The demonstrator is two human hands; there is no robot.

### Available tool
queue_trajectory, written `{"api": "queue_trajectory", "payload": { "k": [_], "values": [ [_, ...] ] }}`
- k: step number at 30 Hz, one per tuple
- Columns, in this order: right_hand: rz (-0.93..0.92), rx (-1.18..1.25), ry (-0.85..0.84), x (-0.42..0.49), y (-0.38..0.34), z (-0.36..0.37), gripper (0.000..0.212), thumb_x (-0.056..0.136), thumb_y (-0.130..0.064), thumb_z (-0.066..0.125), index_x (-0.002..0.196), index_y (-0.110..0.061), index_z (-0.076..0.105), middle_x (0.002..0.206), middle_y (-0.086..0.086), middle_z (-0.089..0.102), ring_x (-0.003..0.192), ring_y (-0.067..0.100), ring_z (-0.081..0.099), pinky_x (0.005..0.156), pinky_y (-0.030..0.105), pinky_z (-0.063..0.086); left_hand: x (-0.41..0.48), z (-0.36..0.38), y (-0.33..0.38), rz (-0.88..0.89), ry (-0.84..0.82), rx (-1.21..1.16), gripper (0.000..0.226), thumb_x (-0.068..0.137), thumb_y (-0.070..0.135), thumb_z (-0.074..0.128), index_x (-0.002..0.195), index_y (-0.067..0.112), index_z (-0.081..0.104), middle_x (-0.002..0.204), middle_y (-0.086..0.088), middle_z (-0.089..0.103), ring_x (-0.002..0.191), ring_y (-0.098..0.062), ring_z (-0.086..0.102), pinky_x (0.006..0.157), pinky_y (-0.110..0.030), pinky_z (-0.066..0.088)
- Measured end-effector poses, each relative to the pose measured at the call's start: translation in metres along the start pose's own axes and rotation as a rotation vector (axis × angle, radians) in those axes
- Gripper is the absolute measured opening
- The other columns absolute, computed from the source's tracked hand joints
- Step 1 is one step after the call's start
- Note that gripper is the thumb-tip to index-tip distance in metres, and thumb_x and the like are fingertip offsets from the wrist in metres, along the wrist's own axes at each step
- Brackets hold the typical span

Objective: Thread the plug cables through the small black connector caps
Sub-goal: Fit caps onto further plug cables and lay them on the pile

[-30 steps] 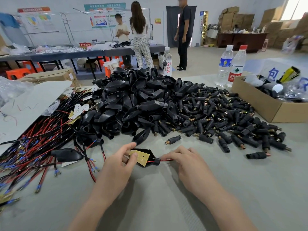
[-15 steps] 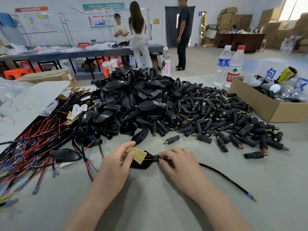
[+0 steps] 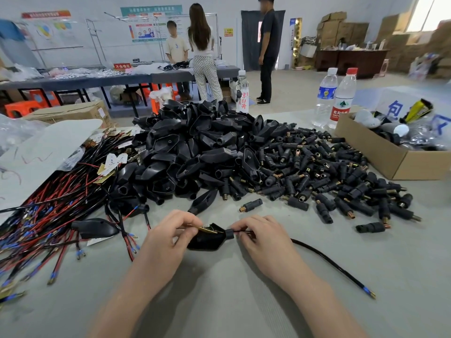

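Head view: left fingers (image 3: 186,229) grip cap (image 3: 207,241), right fingers (image 3: 241,225) pinch cable (image 3: 329,262); cap pile (image 3: 195,147), wire bundle (image 3: 48,211) just behind

Light-assembly workshop, factory-floor type. Evidence: bulk heap of black plug shells (image 3: 195,147), spread of connector caps (image 3: 329,176) and loose bundle of red-black cables (image 3: 48,211) on grey counter (image 3: 244,301); stacked cartons (image 3: 341,30) along far wall; second long counter (image 3: 97,80) strewn with parts, red sign (image 3: 122,66) on it; wall charts (image 3: 151,23); three people (image 3: 200,45) standing beside it
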State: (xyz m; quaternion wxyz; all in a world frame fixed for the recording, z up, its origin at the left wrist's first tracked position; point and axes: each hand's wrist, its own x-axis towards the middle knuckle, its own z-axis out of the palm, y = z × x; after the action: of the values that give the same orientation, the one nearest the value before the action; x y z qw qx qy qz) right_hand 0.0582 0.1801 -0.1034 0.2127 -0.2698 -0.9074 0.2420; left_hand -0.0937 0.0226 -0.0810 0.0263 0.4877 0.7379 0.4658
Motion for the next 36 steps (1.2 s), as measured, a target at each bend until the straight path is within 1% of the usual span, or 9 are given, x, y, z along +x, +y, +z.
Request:
{"api": "queue_trajectory", "payload": {
  "k": [4, 8, 12, 15, 19, 25, 27, 31, 36],
  "values": [
    [-0.007, -0.008, -0.015, 0.001, -0.001, -0.001, 0.023, 0.1, -0.026, 0.051, 0.112, -0.042, 0.063, 0.1, -0.032, 0.05, 0.1, 0.003, 0.041, 0.096, 0.029, 0.036, 0.001, -0.003, -0.003, 0.008, -0.027, 0.0, 0.038, 0.089, -0.007, 0.066, 0.085, 0.031, 0.067, 0.1, 0.016, 0.067, 0.092, -0.007, 0.065, 0.081, -0.005, 0.043],
    [-0.015, -0.007, -0.039, 0.0, -0.001, -0.005, 0.025, 0.102, -0.036, 0.048, 0.12, -0.04, 0.063, 0.099, -0.03, 0.049, 0.1, 0.004, 0.04, 0.097, 0.031, 0.036, 0.001, -0.002, -0.005, 0.001, -0.027, -0.014, 0.043, 0.088, -0.007, 0.067, 0.083, 0.036, 0.066, 0.099, 0.016, 0.067, 0.091, -0.005, 0.066, 0.08, -0.006, 0.045],
    [-0.009, 0.008, -0.059, 0.0, -0.002, -0.008, 0.027, 0.103, -0.038, 0.045, 0.124, -0.04, 0.063, 0.103, -0.028, 0.051, 0.102, 0.004, 0.041, 0.099, 0.032, 0.036, 0.001, -0.002, -0.004, -0.009, -0.032, -0.011, 0.042, 0.089, -0.002, 0.068, 0.088, 0.039, 0.066, 0.096, 0.015, 0.067, 0.09, -0.005, 0.067, 0.08, -0.01, 0.048],
    [-0.006, 0.006, -0.058, -0.001, -0.003, -0.009, 0.028, 0.104, -0.038, 0.044, 0.125, -0.04, 0.062, 0.109, -0.026, 0.056, 0.105, 0.004, 0.042, 0.099, 0.031, 0.036, 0.0, -0.002, -0.003, -0.039, -0.017, -0.02, 0.036, 0.091, 0.007, 0.069, 0.094, 0.043, 0.066, 0.092, 0.018, 0.069, 0.085, -0.005, 0.067, 0.074, -0.009, 0.049],
    [-0.01, 0.008, -0.06, -0.001, -0.004, -0.009, 0.026, 0.104, -0.037, 0.045, 0.121, -0.04, 0.063, 0.107, -0.025, 0.057, 0.103, 0.005, 0.044, 0.098, 0.031, 0.037, -0.001, 0.0, -0.001, -0.086, 0.001, -0.055, 0.029, 0.097, 0.019, 0.061, 0.1, 0.048, 0.063, 0.088, 0.018, 0.069, 0.074, -0.007, 0.064, 0.063, -0.007, 0.045],
    [-0.02, -0.003, -0.055, -0.003, -0.004, -0.009, 0.027, 0.102, -0.036, 0.047, 0.124, -0.041, 0.062, 0.108, -0.024, 0.058, 0.103, 0.005, 0.045, 0.099, 0.03, 0.037, -0.001, 0.007, 0.001, -0.165, 0.033, -0.084, 0.025, 0.095, 0.021, 0.061, 0.096, 0.046, 0.063, 0.087, 0.014, 0.069, 0.067, -0.016, 0.066, 0.056, -0.018, 0.046],
    [-0.029, 0.006, -0.05, -0.003, -0.004, -0.009, 0.028, 0.1, -0.035, 0.05, 0.125, -0.042, 0.059, 0.104, -0.025, 0.055, 0.102, 0.004, 0.044, 0.098, 0.028, 0.036, -0.001, 0.009, 0.001, -0.178, 0.057, -0.087, 0.023, 0.095, 0.021, 0.063, 0.094, 0.044, 0.065, 0.086, 0.014, 0.068, 0.065, -0.014, 0.064, 0.055, -0.013, 0.044],
    [-0.029, 0.051, -0.057, -0.004, -0.003, -0.007, 0.026, 0.097, -0.032, 0.053, 0.12, -0.045, 0.055, 0.094, -0.027, 0.054, 0.094, -0.003, 0.042, 0.09, 0.024, 0.036, -0.001, 0.012, 0.003, -0.199, 0.088, -0.078, 0.015, 0.095, 0.022, 0.064, 0.09, 0.036, 0.068, 0.086, 0.016, 0.069, 0.062, -0.008, 0.062, 0.059, -0.009, 0.044],
    [-0.005, 0.087, -0.042, -0.002, -0.001, -0.005, 0.018, 0.097, -0.032, 0.054, 0.11, -0.044, 0.058, 0.087, -0.03, 0.053, 0.103, -0.012, 0.038, 0.08, 0.02, 0.032, 0.0, 0.005, 0.003, -0.241, 0.025, -0.12, 0.018, 0.096, 0.023, 0.065, 0.101, 0.04, 0.069, 0.09, 0.014, 0.072, 0.074, -0.002, 0.066, 0.068, -0.006, 0.044]
  ]
}}
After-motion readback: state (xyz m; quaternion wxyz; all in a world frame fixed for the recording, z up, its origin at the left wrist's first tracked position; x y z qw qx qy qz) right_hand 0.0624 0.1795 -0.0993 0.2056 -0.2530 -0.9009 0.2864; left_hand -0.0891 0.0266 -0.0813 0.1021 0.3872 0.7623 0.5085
